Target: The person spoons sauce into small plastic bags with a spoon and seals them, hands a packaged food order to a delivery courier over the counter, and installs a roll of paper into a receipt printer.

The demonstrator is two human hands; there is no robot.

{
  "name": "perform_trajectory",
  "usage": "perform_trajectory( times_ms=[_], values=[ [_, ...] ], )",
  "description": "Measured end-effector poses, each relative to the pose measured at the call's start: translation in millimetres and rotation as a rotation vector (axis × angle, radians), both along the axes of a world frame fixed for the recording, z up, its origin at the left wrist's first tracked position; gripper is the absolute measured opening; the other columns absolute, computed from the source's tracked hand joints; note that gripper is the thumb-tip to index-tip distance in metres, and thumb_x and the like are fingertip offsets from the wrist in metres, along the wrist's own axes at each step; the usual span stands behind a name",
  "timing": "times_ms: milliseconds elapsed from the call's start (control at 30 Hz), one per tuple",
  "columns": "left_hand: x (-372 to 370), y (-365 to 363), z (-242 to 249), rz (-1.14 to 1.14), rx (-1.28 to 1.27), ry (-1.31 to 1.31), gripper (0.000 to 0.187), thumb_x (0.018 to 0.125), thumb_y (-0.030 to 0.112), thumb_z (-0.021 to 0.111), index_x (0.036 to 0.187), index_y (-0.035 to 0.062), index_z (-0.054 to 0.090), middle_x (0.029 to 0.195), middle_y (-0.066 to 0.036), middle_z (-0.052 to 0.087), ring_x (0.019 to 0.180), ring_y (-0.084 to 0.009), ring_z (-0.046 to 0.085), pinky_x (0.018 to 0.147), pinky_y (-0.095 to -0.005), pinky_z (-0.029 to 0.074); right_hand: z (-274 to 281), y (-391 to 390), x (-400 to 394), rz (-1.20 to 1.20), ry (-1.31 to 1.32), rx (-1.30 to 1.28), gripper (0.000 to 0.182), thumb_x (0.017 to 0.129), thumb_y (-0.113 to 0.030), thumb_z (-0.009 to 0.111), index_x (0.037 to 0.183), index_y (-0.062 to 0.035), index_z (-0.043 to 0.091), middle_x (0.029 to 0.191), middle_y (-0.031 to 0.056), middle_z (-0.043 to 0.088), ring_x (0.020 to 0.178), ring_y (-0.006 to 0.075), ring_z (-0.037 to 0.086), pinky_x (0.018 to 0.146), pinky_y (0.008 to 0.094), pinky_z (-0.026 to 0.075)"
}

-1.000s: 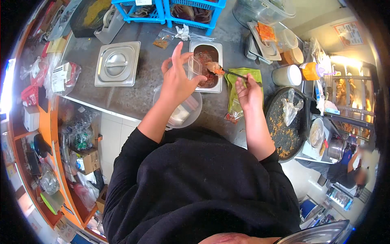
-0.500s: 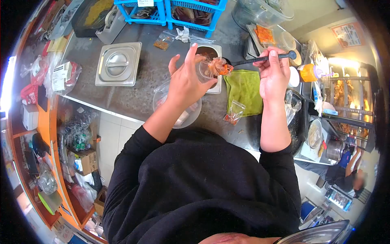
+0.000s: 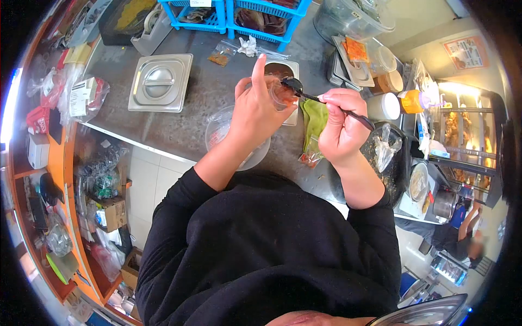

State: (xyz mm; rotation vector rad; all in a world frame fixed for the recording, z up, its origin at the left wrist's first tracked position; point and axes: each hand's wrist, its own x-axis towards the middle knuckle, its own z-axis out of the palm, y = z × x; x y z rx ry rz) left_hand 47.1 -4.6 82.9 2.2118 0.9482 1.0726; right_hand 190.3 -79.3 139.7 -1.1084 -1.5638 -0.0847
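Observation:
My left hand is wrapped round a small clear plastic cup holding reddish-orange food, its index finger pointing up. In my right hand is a black spoon, gripped by the handle. The spoon's bowl is at the cup's mouth, over the food. Below them a metal pan of dark brown sauce is partly hidden by the cup and hand. A green cloth lies beneath the spoon, partly covered by my right hand. Under my left forearm stands a clear plastic bowl.
A lidded metal pan sits on the counter to the left. Blue baskets stand at the back. White-lidded jars and a black tray are on the right. A small bag lies near the front edge. Another person is at far right.
The spoon has swung from nearly level to a slant, its bowl moving left onto the cup. My right hand has come left and down; the orange clump at the cup's mouth no longer sticks out.

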Motion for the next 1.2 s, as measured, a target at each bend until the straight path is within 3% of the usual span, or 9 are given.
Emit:
perform_trajectory(
  times_ms=[300, 400, 567, 667, 767, 900, 1033, 1133, 1200],
  values=[
    [-2.6, -0.6, -0.1, 0.000, -0.066, -0.032, 0.108, 0.065, 0.017, 0.082, 0.143, -0.0011, 0.009, 0.101, -0.014, 0.065, 0.095, -0.0308, 0.063, 0.100, -0.0468, 0.032, -8.6, -6.0, 2.2, 0.039, 0.236, 0.113, 0.004, 0.095, -0.003, 0.048, 0.096, 0.0009, 0.047, 0.086, 0.0156, 0.058, 0.077, 0.0206, 0.059, 0.071, 0.0305, 0.051],
    [-2.9, -1.3, 2.6, 0.011, -0.069, -0.029, 0.109, 0.065, 0.017, 0.082, 0.143, -0.0014, 0.009, 0.103, -0.014, 0.065, 0.097, -0.0318, 0.061, 0.101, -0.0456, 0.032, -8.3, -3.9, 6.4, 0.049, 0.448, 0.130, 0.005, 0.096, -0.004, 0.046, 0.096, 0.0010, 0.046, 0.087, 0.0157, 0.057, 0.077, 0.0203, 0.059, 0.072, 0.0308, 0.051],
    [-3.5, -2.8, 1.2, 0.012, -0.044, -0.034, 0.109, 0.065, 0.018, 0.082, 0.143, -0.0017, 0.009, 0.104, -0.014, 0.065, 0.098, -0.0325, 0.060, 0.100, -0.0450, 0.032, -7.8, -12.8, 4.0, 0.159, 0.027, 0.246, 0.004, 0.091, 0.002, 0.047, 0.091, -0.0021, 0.048, 0.081, 0.0142, 0.058, 0.068, 0.0262, 0.060, 0.064, 0.0384, 0.054],
    [-3.7, -4.6, 6.0, 0.008, -0.044, -0.035, 0.109, 0.065, 0.018, 0.082, 0.143, -0.0016, 0.009, 0.105, -0.015, 0.065, 0.098, -0.0326, 0.060, 0.100, -0.0451, 0.033, -7.7, -16.6, 4.7, 0.187, -0.031, 0.251, 0.004, 0.097, -0.006, 0.043, 0.096, -0.0023, 0.043, 0.086, 0.0150, 0.055, 0.071, 0.0277, 0.058, 0.064, 0.0393, 0.054],
    [-4.7, -5.7, 5.9, 0.004, -0.058, -0.032, 0.109, 0.065, 0.018, 0.082, 0.143, -0.0016, 0.010, 0.104, -0.015, 0.065, 0.098, -0.0325, 0.060, 0.099, -0.0450, 0.034, -16.0, -13.2, 5.2, 0.130, 0.172, 0.326, 0.004, 0.094, -0.002, 0.045, 0.098, -0.0011, 0.044, 0.086, 0.0149, 0.056, 0.071, 0.0247, 0.058, 0.068, 0.0387, 0.054],
    [-6.8, -6.8, 8.1, 0.019, -0.044, -0.047, 0.108, 0.064, 0.018, 0.083, 0.143, -0.0016, 0.010, 0.103, -0.015, 0.065, 0.098, -0.0321, 0.060, 0.099, -0.0445, 0.034, -34.1, -12.1, 19.0, -0.001, 0.895, 0.096, 0.013, 0.098, -0.015, 0.046, 0.105, -0.0037, 0.044, 0.094, 0.0129, 0.055, 0.078, 0.0226, 0.059, 0.077, 0.0372, 0.053],
    [-11.5, -7.7, 9.6, 0.030, -0.071, -0.061, 0.108, 0.065, 0.019, 0.083, 0.143, -0.0011, 0.011, 0.100, -0.014, 0.065, 0.097, -0.0315, 0.061, 0.099, -0.0438, 0.035, -44.1, -11.7, 29.6, -0.081, 1.416, -0.070, 0.014, 0.099, -0.014, 0.046, 0.109, -0.0046, 0.049, 0.099, 0.0099, 0.057, 0.082, 0.0232, 0.061, 0.077, 0.0375, 0.054],
    [-15.8, -9.5, 14.6, 0.060, -0.075, -0.075, 0.108, 0.065, 0.020, 0.083, 0.143, -0.0004, 0.012, 0.097, -0.012, 0.065, 0.094, -0.0303, 0.061, 0.096, -0.0429, 0.037, -70.1, -13.3, 34.4, -0.138, 1.254, -0.116, 0.015, 0.099, -0.016, 0.048, 0.108, -0.0045, 0.050, 0.098, 0.0095, 0.058, 0.083, 0.0222, 0.061, 0.078, 0.0376, 0.054],
    [-17.9, -10.1, 18.5, 0.076, -0.058, -0.094, 0.108, 0.065, 0.022, 0.084, 0.143, 0.0003, 0.013, 0.094, -0.011, 0.065, 0.091, -0.0292, 0.062, 0.094, -0.0420, 0.039, -81.3, -22.0, 29.3, -0.111, 0.900, -0.408, 0.012, 0.096, -0.009, 0.051, 0.106, -0.0033, 0.054, 0.100, 0.0087, 0.061, 0.090, 0.0181, 0.061, 0.086, 0.0342, 0.050]
  ],
)
